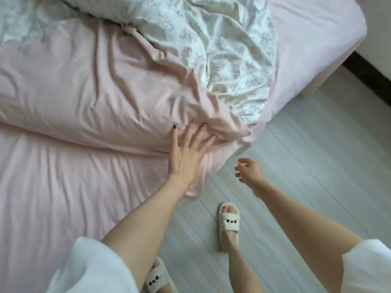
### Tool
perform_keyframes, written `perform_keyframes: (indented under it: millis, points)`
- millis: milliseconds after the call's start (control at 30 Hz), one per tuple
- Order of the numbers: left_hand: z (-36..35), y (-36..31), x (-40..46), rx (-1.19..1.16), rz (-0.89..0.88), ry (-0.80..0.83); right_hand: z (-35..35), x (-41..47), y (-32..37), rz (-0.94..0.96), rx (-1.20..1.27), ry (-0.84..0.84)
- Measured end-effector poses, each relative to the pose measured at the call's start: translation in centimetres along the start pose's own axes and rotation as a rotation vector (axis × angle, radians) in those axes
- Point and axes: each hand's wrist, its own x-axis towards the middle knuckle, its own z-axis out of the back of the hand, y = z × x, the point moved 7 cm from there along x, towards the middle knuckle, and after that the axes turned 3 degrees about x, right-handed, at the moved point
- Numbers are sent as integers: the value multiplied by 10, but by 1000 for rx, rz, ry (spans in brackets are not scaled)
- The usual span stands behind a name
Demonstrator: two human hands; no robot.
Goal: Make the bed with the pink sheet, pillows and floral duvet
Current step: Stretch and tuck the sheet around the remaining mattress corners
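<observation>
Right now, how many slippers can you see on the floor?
2. One slipper is on the foot stepping forward on the pale floor below the right hand; the other slipper sits at the bottom edge, partly hidden by the left arm.

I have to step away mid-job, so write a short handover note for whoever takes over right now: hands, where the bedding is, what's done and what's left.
Left hand: open, fingers spread, pressing flat on the corner of the pink pillow at the bed's edge.
Right hand: empty, loosely curled, in the air over the floor.
Pink sheet: on the mattress, wrinkled.
Floral duvet: crumpled in a heap behind the pillow.
Done: sheet is on.
Left: place the pillow, smooth the sheet, spread the duvet. No second pillow can be made out.
</observation>
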Motion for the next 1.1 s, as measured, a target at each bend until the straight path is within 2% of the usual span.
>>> perform_keyframes:
  millis: [100,233,333,500,700,800,1000,1100]
  points:
    - [7,23,43,13,205,54,14,25,5,-8,14,70]
    - [56,64,74,-192,403,-100,26,37,18,-25,30,117]
    - [84,106,93,-224,552,-170,27,44,35,1,48,108]
    - [75,100,106,-167,620,-116,41,71,58,34,57,-58]
    - [48,98,120,-133,664,-199,37,112,36,-255,346,23]
    - [46,97,121,-128,672,-205,47,123,32,-172,281,-12]
    - [49,94,120,-132,669,-188,107,93,8,-69,-200,-299]
    - [52,92,119,-146,670,-156,131,85,21,-25,-272,-452]
